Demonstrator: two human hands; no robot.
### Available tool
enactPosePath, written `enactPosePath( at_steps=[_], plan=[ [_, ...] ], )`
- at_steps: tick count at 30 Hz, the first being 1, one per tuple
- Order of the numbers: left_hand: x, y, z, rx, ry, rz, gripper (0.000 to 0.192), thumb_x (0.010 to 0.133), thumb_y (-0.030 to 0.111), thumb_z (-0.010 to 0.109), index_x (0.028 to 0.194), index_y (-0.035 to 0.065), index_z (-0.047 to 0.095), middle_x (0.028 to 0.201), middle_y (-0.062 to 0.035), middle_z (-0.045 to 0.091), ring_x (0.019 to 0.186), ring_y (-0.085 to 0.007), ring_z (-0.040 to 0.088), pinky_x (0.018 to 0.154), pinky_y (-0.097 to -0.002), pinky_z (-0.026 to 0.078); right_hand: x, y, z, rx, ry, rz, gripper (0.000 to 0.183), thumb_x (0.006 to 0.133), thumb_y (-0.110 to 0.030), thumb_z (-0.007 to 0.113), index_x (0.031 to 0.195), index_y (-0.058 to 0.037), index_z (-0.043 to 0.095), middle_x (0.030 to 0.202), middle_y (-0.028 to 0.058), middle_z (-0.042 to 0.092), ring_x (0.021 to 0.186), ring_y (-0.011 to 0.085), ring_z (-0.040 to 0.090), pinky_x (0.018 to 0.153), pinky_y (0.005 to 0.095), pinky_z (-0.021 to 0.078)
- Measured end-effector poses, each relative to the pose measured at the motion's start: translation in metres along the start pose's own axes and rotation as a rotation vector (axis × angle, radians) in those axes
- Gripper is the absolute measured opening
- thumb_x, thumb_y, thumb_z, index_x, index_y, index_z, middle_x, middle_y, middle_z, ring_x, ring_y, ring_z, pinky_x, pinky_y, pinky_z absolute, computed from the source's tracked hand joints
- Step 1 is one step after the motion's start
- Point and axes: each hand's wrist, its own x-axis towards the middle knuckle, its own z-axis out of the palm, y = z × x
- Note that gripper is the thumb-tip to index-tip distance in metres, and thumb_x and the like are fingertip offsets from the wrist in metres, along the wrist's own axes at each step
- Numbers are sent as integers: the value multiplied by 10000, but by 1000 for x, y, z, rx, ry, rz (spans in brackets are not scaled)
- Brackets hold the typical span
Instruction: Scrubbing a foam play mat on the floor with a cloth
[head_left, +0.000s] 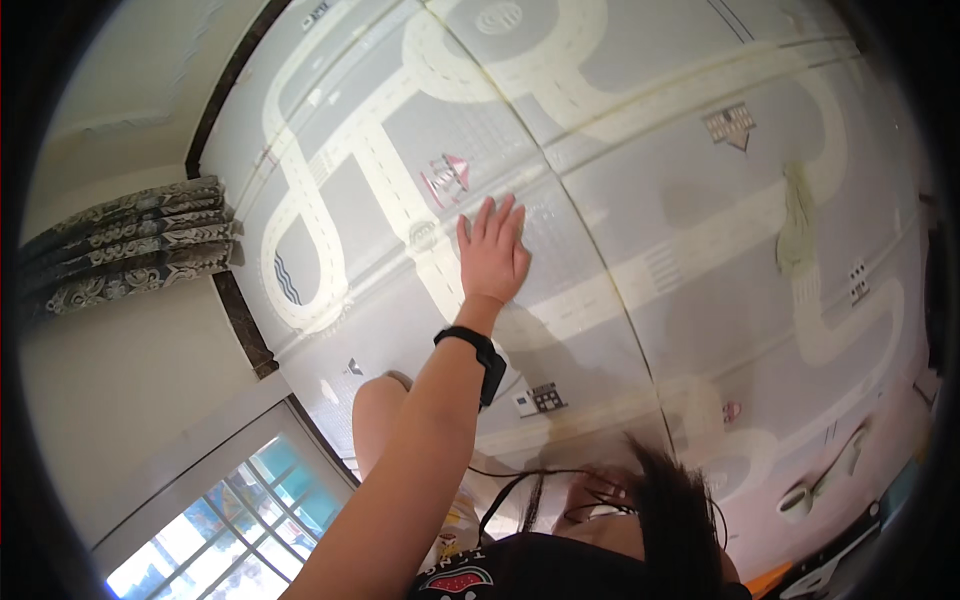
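My left hand (493, 251) lies palm down on a large grey folding play mat (615, 195) printed with pale roads, its fingers somewhat spread and nothing held. A black smartwatch (487, 367) is on that wrist. Just beyond the fingertips is a printed pink carousel (448, 180). Below the forearm the mat shows a printed building (540, 400). A crumpled light-green cloth (796, 225) lies on the mat, well to the right of the hand. My right hand is out of view. A bare knee (381, 412) shows beside my left forearm.
A patterned curtain (135, 247) hangs by the wall at left, above a barred window (240, 517). At lower right lies a pale object with a cup-shaped end (796, 502). Dark hair (675, 510) and a black shirt (525, 570) fill the bottom. Dark skirting (225, 82) borders the mat.
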Motion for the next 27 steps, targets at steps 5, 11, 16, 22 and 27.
enactPosePath(
  at_steps=[5,11,16,22,27],
  plan=[
    [-4,-4,-4,9,-13,7,518,810,177,469,1326,160,489,1456,-25,430,1381,-288,330,1122,-594,170,-6,10,-12,79,-122,2,210,823,-225,689,959,-66,667,945,96,684,805,247,649,737,361,516],
    [3,1,-5,32,20,28,513,798,115,458,1311,124,478,1450,-38,433,1367,-319,337,1122,-582,170,-64,-59,-101,29,-108,-4,157,852,-109,669,975,-12,674,874,57,664,846,211,637,716,297,500],
    [2,0,-1,-12,57,57,503,815,163,477,1317,131,474,1457,-30,424,1391,-292,313,1125,-593,167,-184,-138,-152,-47,448,-326,253,609,-16,791,859,-31,757,726,44,534,689,171,552,611,293,412],
    [5,14,-16,-110,-87,-156,472,810,127,532,1277,103,468,1425,-101,457,1365,-331,339,1098,-578,225,-318,-187,-145,-242,831,-376,302,508,-91,746,807,-64,772,688,21,519,617,135,537,518,262,356],
    [39,89,-4,-333,64,-213,393,787,118,625,1171,94,543,1307,-111,527,1288,-308,427,1029,-528,328,-385,-217,-140,-346,817,-425,319,471,-139,733,779,-64,771,609,32,528,526,115,505,472,239,315]
  ],
)
